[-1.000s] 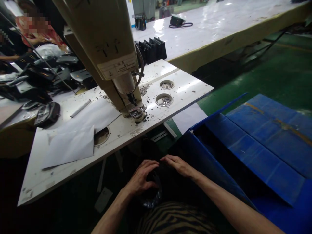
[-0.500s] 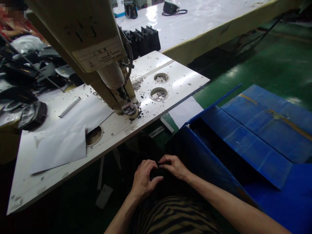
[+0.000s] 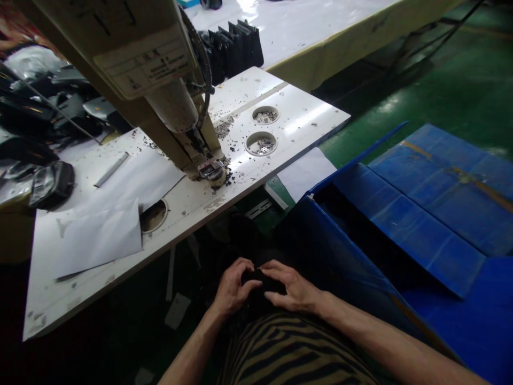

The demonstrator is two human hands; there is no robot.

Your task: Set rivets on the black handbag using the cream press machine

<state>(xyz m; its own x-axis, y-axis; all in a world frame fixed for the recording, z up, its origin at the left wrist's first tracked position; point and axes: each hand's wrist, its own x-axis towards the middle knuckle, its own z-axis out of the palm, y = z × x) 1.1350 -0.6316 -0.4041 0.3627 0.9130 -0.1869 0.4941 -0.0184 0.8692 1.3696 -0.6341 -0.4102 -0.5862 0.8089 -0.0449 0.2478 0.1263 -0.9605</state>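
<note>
Low in front of my striped shirt, my left hand (image 3: 232, 287) and my right hand (image 3: 295, 287) face each other with curved fingers. Their fingertips almost meet around something black (image 3: 256, 276). It merges with the dark background, so its kind and outline cannot be made out. The thumbs lie on the near side of it, the fingers on the far side. Beyond the hands stands a sewing or setting machine (image 3: 168, 101), its head over a small round post (image 3: 214, 174) on a white worktable (image 3: 192, 216).
White paper sheets (image 3: 100, 235) and a black pouch (image 3: 54, 184) lie at the left. Two round cups (image 3: 261, 144) hold small metal bits. An open blue box (image 3: 352, 246) stands close at my right. Black bags (image 3: 240, 51) stand on the far table (image 3: 316, 32).
My view has tilted and shifted slightly. My right hand has turned, its thumb now apart from its fingers and lower. The hands remain together at the dark thing.
</note>
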